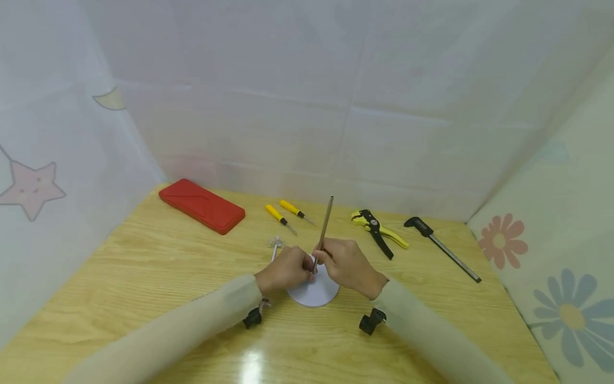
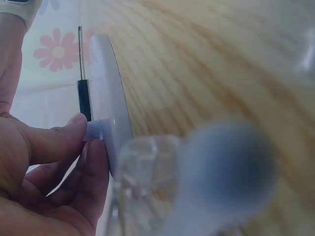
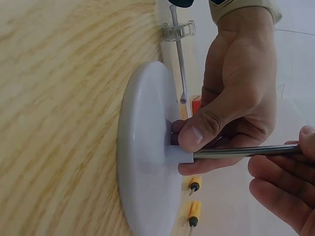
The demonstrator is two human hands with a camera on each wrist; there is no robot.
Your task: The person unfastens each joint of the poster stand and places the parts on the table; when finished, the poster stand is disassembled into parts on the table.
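At table (image 1: 144, 266) centre, between both hands: thin grey metal rod (image 1: 324, 226), near upright, foot in white socket of round white base (image 1: 316, 292) lying flat. Left hand (image 1: 285, 269) pinching socket with thumb and fingers; right hand (image 1: 349, 265) curled round rod just above.

Both forearms, in pale sleeves, run up from the lower corners of the head view and meet at the centre. The left hand (image 1: 286, 269) is curled, its thumb and fingers (image 3: 202, 135) pinched together. The right hand (image 1: 348, 264), just beside it and touching, has its fingers (image 3: 275, 189) curled in a grip.
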